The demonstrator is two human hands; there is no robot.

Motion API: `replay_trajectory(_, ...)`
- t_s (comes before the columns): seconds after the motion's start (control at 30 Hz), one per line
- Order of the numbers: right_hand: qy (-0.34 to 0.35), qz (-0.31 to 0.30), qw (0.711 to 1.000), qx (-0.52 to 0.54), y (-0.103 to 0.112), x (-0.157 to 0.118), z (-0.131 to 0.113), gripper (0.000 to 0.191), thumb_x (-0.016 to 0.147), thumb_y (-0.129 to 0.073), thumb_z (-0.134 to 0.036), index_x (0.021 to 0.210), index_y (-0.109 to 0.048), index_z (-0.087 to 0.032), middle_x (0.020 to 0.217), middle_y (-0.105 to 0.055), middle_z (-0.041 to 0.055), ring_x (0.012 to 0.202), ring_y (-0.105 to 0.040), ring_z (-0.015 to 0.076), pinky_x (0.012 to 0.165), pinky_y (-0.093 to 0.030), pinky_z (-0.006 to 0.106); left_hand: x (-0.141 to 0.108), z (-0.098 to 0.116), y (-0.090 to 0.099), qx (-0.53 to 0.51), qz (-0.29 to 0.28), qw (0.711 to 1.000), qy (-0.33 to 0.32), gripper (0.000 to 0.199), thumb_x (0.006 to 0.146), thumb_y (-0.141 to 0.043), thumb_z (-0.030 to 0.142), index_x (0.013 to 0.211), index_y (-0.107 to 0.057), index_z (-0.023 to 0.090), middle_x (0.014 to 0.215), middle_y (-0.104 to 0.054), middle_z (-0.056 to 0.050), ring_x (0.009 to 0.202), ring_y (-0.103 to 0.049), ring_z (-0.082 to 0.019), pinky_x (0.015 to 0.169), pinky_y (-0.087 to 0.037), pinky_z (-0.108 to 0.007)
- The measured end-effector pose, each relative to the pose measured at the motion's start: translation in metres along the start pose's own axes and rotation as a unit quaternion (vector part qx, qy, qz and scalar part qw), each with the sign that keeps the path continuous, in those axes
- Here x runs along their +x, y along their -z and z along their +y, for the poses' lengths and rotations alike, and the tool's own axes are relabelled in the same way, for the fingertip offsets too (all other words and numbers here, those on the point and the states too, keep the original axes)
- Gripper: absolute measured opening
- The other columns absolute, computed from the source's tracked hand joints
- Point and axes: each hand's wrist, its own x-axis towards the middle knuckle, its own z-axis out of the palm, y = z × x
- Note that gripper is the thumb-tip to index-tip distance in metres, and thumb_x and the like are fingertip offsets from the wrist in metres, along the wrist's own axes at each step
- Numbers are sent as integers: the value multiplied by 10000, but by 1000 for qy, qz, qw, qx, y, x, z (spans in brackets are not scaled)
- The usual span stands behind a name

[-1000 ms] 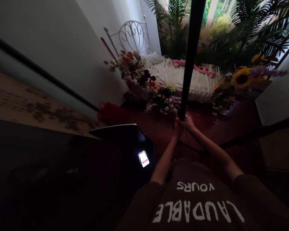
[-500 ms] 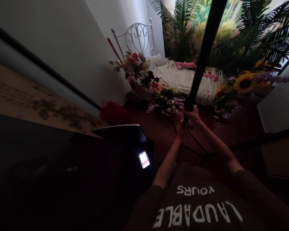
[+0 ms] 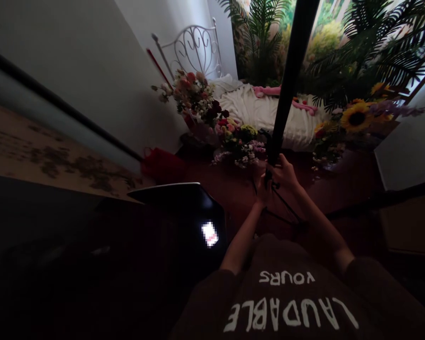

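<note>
A black stand pole [image 3: 291,78] rises from near my body toward the top of the view, with thin dark tripod legs [image 3: 285,205] spread on the floor below it. My left hand [image 3: 263,190] is closed around the lower part of the pole. Slightly higher and to the right, my right hand [image 3: 285,173] has its fingers bent against the pole by a dark fitting. Shadow hides exactly what the right fingertips pinch there.
Beyond the pole lies a cushioned bench with white cloth [image 3: 248,106] and a metal headboard [image 3: 197,49]. Flower bunches [image 3: 242,141] and a sunflower [image 3: 356,117] stand in front. A dark panel with a bright screen patch [image 3: 177,198] is at my left, near a red bag [image 3: 163,163].
My right hand has slid a little down the pole and its fingers have shifted at the fitting. My left hand stays on the pole. The whole view has moved slightly.
</note>
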Motion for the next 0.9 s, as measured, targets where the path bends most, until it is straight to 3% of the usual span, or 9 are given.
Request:
replay_trajectory(0.17, -24, -45, 998, -48, 14, -52, 47, 291, 845, -598, -409, 1078, -568, -236, 1106, -670, 75, 960, -670, 215, 883, -541, 373, 1, 0, 1, 7, -12, 1000, 26, 510, 923, -386, 576, 1219, -523, 185, 1050, -668, -104, 924, -640, -169, 823, -504, -292)
replay_trajectory(0.3, -39, -37, 996, -69, 16, -76, 69, 315, 846, -587, -357, 1138, -560, -242, 1122, -670, 75, 1015, -646, 230, 889, -529, 377, 1, 2, 2, 35, -7, 999, 34, 466, 927, -408, 538, 1201, -531, 182, 982, -669, -91, 892, -636, -177, 810, -503, -301)
replay_trajectory(0.63, 5, -2, 995, -104, 7, -83, 90, 289, 827, -528, -205, 1098, -624, -238, 1155, -644, 82, 1108, -595, 218, 989, -472, 391, 1, 13, 5, 40, -10, 998, 39, 531, 912, -378, 605, 1185, -535, 177, 972, -661, -101, 863, -625, -183, 806, -496, -303)
replay_trajectory(0.77, 8, 19, 995, -98, 2, -86, 101, 249, 850, -524, -234, 1069, -641, -260, 1182, -651, 68, 1159, -583, 218, 1036, -450, 411, 1, 11, 4, 40, -7, 998, 40, 538, 908, -375, 613, 1187, -531, 180, 1041, -656, -117, 936, -623, -200, 847, -488, -319)
replay_trajectory(0.9, -30, 38, 996, -73, 0, -88, 103, 244, 849, -576, -323, 1075, -644, -257, 1175, -664, 71, 1114, -616, 224, 940, -513, 378, 0, 11, 4, 34, -7, 999, 41, 527, 911, -384, 602, 1195, -535, 185, 1009, -663, -101, 904, -633, -187, 816, -496, -300)
